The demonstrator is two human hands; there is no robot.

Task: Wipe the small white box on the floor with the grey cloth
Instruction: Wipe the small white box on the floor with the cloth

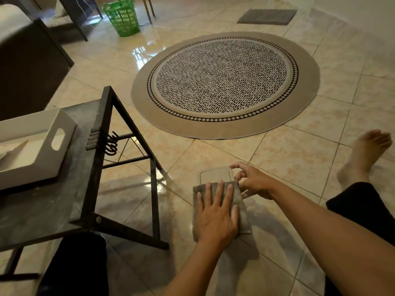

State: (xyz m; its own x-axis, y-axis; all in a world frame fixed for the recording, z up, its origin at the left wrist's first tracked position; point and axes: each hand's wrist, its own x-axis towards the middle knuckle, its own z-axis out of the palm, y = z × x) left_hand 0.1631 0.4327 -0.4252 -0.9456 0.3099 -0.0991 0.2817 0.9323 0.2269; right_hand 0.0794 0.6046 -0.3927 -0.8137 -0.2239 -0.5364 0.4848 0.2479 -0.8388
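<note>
The small white box (214,175) lies flat on the tiled floor in the lower middle of the head view. The folded grey cloth (239,199) covers its near part, so only the far end shows. My left hand (217,212) presses flat on top of the cloth with the fingers spread. My right hand (253,181) holds the box's right edge, thumb and fingertips curled around it.
A low dark metal-framed table (94,159) stands close on the left and bears a white tray (40,146). A round patterned rug (224,82) lies ahead. A green basket (123,17) and a grey mat (267,16) are far off. My bare foot (363,154) rests at right.
</note>
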